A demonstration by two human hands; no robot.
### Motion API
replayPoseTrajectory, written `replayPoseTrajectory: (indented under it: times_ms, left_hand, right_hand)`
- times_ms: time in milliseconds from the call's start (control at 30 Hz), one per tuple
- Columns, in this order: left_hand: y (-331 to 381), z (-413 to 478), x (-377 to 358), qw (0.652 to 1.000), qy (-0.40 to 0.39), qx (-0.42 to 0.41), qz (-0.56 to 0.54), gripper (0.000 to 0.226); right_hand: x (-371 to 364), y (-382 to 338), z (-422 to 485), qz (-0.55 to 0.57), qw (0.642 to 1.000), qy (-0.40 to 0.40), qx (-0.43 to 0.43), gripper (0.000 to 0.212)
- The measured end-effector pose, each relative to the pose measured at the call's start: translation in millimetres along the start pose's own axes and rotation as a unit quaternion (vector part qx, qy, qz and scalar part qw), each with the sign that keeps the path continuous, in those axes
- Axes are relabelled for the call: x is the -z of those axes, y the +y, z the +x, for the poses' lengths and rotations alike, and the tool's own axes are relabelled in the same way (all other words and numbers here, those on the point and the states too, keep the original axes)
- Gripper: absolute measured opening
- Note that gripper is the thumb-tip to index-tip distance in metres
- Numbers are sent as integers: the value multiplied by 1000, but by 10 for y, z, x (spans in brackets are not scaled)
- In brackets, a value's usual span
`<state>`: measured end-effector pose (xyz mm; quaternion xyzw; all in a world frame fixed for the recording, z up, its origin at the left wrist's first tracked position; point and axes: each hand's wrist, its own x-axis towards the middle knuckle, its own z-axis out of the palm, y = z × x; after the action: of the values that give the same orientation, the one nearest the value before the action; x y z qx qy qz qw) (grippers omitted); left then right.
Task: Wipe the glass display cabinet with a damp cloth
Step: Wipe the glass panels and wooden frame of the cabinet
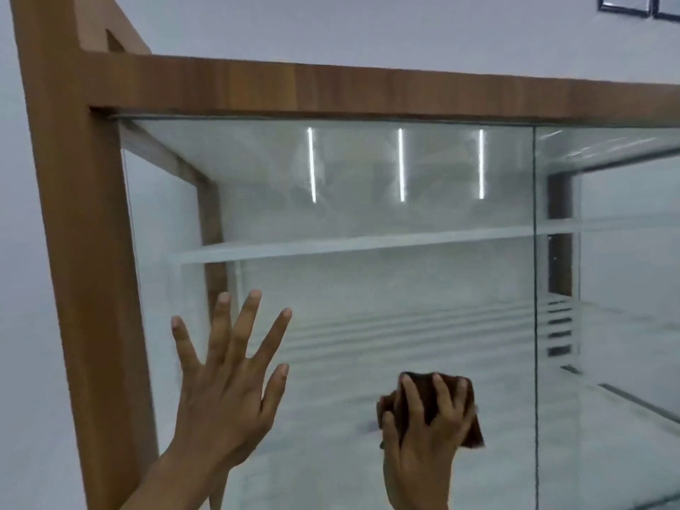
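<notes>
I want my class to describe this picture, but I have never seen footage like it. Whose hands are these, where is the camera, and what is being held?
There is no machine here. A person wears one wide-angle camera on the head, looking forward and down, so you see their own two hands. In front of them stands a display cabinet with a wooden frame and a glass front pane. Through the glass you can see a white shelf and three bright strips, either lights or reflections. The left hand is spread with straight fingers at the glass; whether it touches cannot be told. The right hand curls round a dark brown cloth, held against the pane lower down. A second pane lies to the right.
</notes>
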<state>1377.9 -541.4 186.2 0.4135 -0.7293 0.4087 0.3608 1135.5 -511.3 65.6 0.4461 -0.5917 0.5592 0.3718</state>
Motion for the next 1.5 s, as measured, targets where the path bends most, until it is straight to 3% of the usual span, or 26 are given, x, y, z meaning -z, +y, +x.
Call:
replayPoseTrajectory:
  times_ms: [67,167,267,367,533,700,933,1100,1233,1333,1500]
  left_hand:
    - [0,116,80,1000,-6,-7,-5,61]
    - [107,227,93,999,-25,-14,-32,63]
    - [97,411,172,998,-33,-7,-47,67]
    - [-130,757,382,999,-30,18,-40,67]
    - [-826,1150,847,998,-19,57,0,70]
    - [-1588,1022,1028,998,-29,61,14,70]
    - [-2544,691,806,993,8,30,-117,66]
    - [-3121,604,419,973,-20,-4,-232,66]
    - [-3261,725,45,947,-17,-41,-320,64]
    - [-3149,908,-157,920,0,-70,-385,63]
    - [-2942,1204,-519,879,47,-112,-461,63]
  right_hand:
    - [13,30,-214,-47,996,-34,61,42]
    - [36,-224,88,7,989,-90,119,41]
    - [95,-638,1029,40,989,-80,118,46]
    - [100,-1079,1815,24,981,-77,175,50]
    - [3,-1684,2238,27,970,-64,234,45]
    - [-71,-2522,2230,112,971,-72,197,36]
    - [-195,-3679,2079,154,965,-46,209,35]
    - [-347,-4073,1830,77,988,28,133,35]
    - [-405,-4178,1753,-17,988,49,144,34]
    - [-434,-4285,1737,-140,970,43,192,35]
    - [-517,-4382,1863,-337,911,49,233,44]
